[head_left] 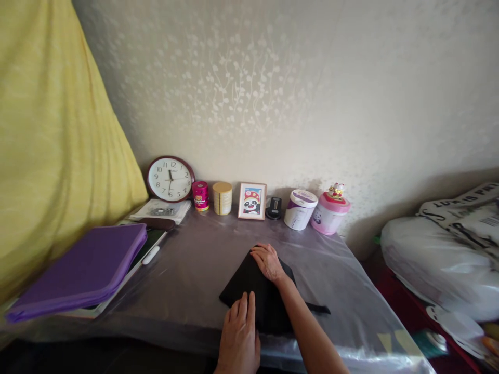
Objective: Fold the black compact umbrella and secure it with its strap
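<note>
A piece of black fabric, folded into a pointed shape, lies on the table near its front edge. From its right side a narrow black strap sticks out. My right hand lies flat on the fabric's far corner with its fingers stretched to the left. Nearer to me, my left hand rests on the front part of the fabric, fingers straight and pointing away from me. Neither hand grips anything that I can see. My right forearm covers part of the fabric.
A plastic-covered table stands against the wall. Along its back are a clock, a pink can, a yellow-lidded can, a picture frame and two tubs. A purple folder lies left; plastic bags are right.
</note>
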`<state>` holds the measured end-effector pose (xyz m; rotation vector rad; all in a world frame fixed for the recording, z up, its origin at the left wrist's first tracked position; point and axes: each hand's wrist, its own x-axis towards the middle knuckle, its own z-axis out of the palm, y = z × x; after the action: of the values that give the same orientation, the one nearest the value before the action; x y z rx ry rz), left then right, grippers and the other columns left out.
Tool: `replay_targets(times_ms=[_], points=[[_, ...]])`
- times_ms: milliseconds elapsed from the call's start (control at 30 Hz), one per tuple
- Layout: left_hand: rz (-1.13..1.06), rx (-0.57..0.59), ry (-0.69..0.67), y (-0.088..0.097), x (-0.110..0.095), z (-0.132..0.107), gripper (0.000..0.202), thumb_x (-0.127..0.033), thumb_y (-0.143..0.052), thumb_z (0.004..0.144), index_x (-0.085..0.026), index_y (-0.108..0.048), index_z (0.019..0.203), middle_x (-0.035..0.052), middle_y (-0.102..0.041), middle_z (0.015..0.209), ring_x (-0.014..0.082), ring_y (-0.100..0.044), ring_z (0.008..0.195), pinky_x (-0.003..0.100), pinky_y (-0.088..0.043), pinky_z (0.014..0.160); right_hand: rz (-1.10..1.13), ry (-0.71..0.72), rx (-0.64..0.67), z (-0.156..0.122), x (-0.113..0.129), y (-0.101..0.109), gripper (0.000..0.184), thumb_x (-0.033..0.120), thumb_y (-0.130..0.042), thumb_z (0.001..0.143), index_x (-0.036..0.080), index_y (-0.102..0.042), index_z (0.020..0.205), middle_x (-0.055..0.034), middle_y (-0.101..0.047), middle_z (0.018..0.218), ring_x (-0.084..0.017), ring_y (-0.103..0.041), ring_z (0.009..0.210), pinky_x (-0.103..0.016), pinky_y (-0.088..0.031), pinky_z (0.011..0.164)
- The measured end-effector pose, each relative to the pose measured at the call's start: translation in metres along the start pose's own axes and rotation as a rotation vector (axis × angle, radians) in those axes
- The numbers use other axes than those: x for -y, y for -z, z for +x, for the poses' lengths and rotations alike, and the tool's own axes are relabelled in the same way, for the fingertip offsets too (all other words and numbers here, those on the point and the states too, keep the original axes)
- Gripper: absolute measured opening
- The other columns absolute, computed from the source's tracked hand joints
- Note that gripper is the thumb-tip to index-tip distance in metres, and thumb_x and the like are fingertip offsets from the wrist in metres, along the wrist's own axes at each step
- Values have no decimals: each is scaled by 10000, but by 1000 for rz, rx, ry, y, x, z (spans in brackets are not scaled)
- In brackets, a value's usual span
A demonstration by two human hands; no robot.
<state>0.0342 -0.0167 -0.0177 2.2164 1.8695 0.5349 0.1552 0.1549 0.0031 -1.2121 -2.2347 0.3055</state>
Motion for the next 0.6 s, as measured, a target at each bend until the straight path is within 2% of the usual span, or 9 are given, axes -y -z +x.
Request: replay_targets(times_ms=[67, 167, 267, 333, 467, 600], points=[[8, 11, 17, 4, -2, 1, 707, -161, -426, 714, -152, -239, 1395, 66, -386, 1388, 249, -372, 1179, 394, -279, 1001, 12, -64, -58, 6, -7, 0, 266, 271, -419, 881, 242, -676, 945, -36, -647, 1115, -185, -466, 1172, -413, -252, 1028], [24, 8, 29, 10, -3, 0, 693, -171, -422, 724, -149, -244, 1393, 65, -403, 1379, 250, -388, 1153, 398, -291, 980, 49, -234, -228, 3, -18, 5, 270, 262, -450, 835, 201, -655, 1000, -66, -628, 1139, -185, -507, 1120, -352, -314, 998], [31, -12, 20, 13, -3, -2, 673, -185, -413, 750, -155, -230, 1398, 60, -411, 1375, 252, -400, 1143, 394, -308, 963, 55, -396, -348, -22, -34, 20, 329, 283, -412, 817, 156, -634, 1024, -105, -634, 1101, -205, -545, 1059, -360, -363, 955], [48, -6, 17, 15, -4, -3, 669, -184, -410, 760, -155, -219, 1400, 58, -404, 1382, 262, -401, 1151, 403, -313, 964, 58, -495, -399, -46, -44, 31, 362, 311, -372, 814, 153, -633, 1009, -116, -655, 1031, -214, -592, 958, -359, -428, 865], [94, 64, 40, 19, -8, -4, 659, -130, -367, 776, -138, -179, 1408, 87, -349, 1416, 258, -447, 1144, 396, -347, 949, 96, -665, -422, -92, -56, 45, 339, 364, -406, 765, 185, -663, 897, -80, -694, 795, -214, -640, 749, -330, -472, 711], [6, 171, 61, 21, -12, -3, 655, -100, -332, 803, -91, -94, 1413, 147, -212, 1464, 185, -522, 1105, 257, -429, 844, 208, -765, -338, -110, -51, 44, 306, 403, -436, 729, 216, -671, 784, -42, -686, 682, -214, -643, 662, -310, -462, 612]])
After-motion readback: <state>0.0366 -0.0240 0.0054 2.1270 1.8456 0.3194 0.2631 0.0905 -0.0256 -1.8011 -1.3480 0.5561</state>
